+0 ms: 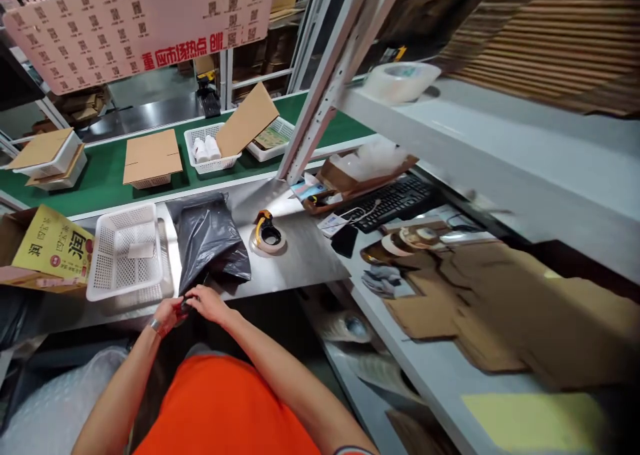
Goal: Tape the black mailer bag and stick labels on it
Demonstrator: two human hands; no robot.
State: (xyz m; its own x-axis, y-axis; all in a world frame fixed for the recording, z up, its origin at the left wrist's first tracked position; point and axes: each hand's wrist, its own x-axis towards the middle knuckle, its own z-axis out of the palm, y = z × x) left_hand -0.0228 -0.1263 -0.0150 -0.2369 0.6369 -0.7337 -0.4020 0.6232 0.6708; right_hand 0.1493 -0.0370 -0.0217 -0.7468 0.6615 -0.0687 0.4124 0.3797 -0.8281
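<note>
Far left, yellow printed carton [55, 245] stood open beside white basket [125, 238]; basket lay near counter's [305, 265] front edge, so stray left elbow could have knocked it. Next, left hand [169, 313], fingers narrow, pinched near corner of black plastic bag [207, 231], which lay on counter. Right hand [206, 301] pinched same corner, just beside; hard tug might have torn film or dragged bag off. Further right, tape dispenser [269, 235], near bag; sliding bag could have snagged it.
</note>
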